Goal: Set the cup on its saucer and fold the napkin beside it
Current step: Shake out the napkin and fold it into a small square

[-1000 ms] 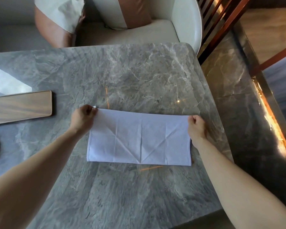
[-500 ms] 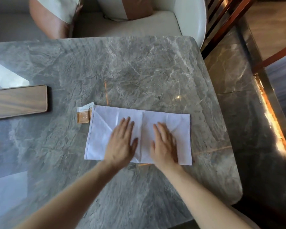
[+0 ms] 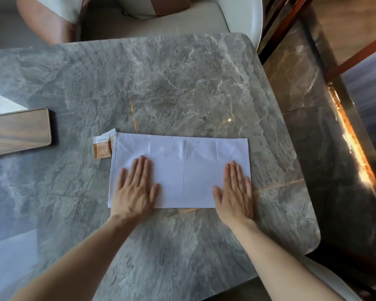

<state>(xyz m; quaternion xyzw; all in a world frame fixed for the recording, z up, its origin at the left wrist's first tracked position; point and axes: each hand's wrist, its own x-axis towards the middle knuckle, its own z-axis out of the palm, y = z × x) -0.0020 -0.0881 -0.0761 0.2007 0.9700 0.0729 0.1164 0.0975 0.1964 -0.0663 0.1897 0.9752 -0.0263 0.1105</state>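
A white napkin [image 3: 182,170] lies flat on the grey marble table [image 3: 182,83], folded into a long rectangle. Its long axis runs left to right, parallel to the near edge of the table, and its short sides face left and right. A vertical crease crosses it near the middle, with fainter diagonal creases toward the far edge.

The left hand [image 3: 135,190] presses palm-down on the left part of the napkin, fingers spread slightly and pointing away toward the far side; the heel of the hand overhangs the near edge of the cloth. The right hand [image 3: 234,192] lies flat in the same way on the right part, its outer edge close to the napkin's right border. Neither hand grips anything; both are open and flat on the cloth.

A small brown and white packet [image 3: 102,146] lies on the table just beside the napkin's far left corner. Farther left sits a wooden board [image 3: 17,131], partly cut off by the frame. A pale upholstered chair [image 3: 172,20] stands at the far side of the table.
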